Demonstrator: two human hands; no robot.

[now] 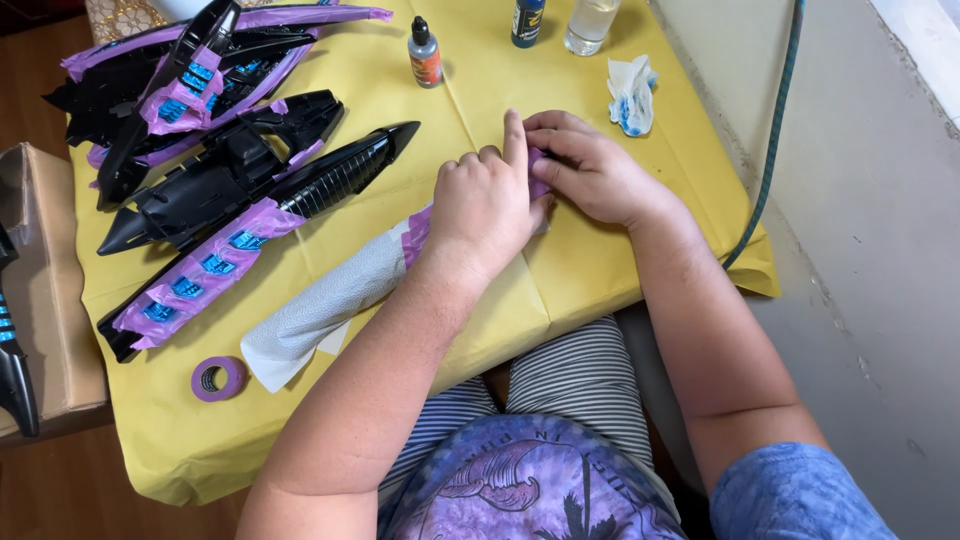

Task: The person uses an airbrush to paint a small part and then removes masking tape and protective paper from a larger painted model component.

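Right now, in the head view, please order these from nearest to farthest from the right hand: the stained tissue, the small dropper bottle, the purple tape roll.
From the right hand:
1. Stained tissue, just beyond it, to the right.
2. Small dropper bottle, farther up, to the left.
3. Purple tape roll, far left, near the table's front edge.

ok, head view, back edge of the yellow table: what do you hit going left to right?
Small dropper bottle with an orange label → dark blue bottle → clear glass → crumpled tissue stained blue, which lies a little nearer than the rest.
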